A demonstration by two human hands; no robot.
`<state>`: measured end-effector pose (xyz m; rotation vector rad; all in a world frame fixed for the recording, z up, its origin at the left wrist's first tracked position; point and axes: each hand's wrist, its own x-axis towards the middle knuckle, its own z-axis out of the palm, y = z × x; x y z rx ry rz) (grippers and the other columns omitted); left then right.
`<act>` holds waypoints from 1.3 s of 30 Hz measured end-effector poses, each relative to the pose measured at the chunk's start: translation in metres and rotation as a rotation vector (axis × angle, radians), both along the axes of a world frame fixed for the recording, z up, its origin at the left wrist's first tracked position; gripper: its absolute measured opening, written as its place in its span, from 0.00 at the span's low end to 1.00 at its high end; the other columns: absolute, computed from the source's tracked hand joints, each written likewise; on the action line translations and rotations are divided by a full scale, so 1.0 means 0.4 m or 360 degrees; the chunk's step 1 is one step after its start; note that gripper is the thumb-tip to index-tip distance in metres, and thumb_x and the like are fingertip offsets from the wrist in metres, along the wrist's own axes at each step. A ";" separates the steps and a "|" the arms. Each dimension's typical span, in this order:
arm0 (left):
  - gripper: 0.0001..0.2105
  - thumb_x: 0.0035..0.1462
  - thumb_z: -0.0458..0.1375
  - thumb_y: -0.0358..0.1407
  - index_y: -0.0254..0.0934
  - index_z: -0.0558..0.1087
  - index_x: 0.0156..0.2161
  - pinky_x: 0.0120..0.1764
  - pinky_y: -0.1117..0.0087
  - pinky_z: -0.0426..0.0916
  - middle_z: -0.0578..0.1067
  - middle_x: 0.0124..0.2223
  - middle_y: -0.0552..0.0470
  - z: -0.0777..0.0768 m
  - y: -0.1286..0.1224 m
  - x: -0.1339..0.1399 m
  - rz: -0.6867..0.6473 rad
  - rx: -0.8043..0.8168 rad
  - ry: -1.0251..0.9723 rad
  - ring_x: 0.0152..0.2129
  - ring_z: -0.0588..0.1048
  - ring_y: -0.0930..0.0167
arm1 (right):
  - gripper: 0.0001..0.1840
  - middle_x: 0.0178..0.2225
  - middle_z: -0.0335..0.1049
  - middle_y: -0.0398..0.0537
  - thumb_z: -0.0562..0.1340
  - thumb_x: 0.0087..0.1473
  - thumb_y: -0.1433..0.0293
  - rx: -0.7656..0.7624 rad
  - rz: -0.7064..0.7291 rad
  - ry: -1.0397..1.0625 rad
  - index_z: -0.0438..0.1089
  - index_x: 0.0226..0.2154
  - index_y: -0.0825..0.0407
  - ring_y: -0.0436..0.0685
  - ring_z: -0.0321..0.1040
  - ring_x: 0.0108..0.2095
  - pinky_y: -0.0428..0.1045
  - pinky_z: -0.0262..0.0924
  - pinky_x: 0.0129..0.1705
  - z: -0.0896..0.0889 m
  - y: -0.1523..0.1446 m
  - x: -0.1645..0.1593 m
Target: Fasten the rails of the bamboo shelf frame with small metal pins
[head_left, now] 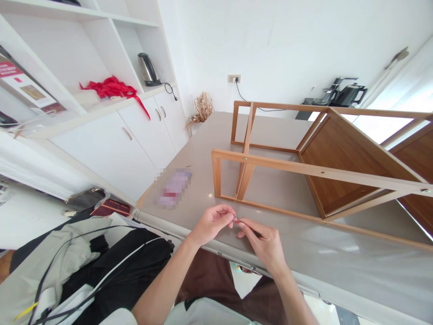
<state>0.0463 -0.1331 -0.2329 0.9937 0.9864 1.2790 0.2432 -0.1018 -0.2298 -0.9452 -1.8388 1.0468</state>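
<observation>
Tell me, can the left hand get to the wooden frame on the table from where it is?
Probably yes. The left hand hovers over the table, pinching a small metal piece with the right hand. Only bare tabletop lies between it and the wooden frame.

Small metal part (238, 219), thin, greyish, pinched between fingertips of left hand (213, 223) and right hand (265, 243), held just above table's near edge; exact shape too small to tell.
</observation>
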 end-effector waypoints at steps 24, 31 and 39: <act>0.11 0.59 0.68 0.41 0.35 0.76 0.38 0.43 0.68 0.74 0.77 0.38 0.50 0.010 0.000 -0.003 -0.0276 -0.0010 -0.0097 0.35 0.78 0.71 | 0.14 0.39 0.84 0.48 0.65 0.63 0.59 -0.0334 0.0312 0.0195 0.81 0.46 0.47 0.55 0.82 0.36 0.49 0.77 0.43 0.023 -0.018 0.027; 0.15 0.55 0.72 0.39 0.36 0.75 0.44 0.40 0.72 0.70 0.77 0.35 0.52 0.001 0.003 -0.017 -0.0227 -0.0006 -0.0184 0.32 0.76 0.74 | 0.12 0.45 0.82 0.45 0.64 0.65 0.67 0.0243 0.0288 -0.0077 0.78 0.49 0.43 0.54 0.80 0.44 0.47 0.75 0.48 0.038 -0.022 0.024; 0.16 0.54 0.73 0.39 0.35 0.72 0.41 0.41 0.73 0.68 0.78 0.35 0.52 0.014 0.011 0.004 -0.0069 -0.0120 -0.0225 0.33 0.76 0.75 | 0.16 0.42 0.81 0.44 0.64 0.63 0.75 0.0698 0.0144 -0.0090 0.74 0.51 0.43 0.53 0.78 0.42 0.49 0.74 0.47 0.023 -0.015 0.014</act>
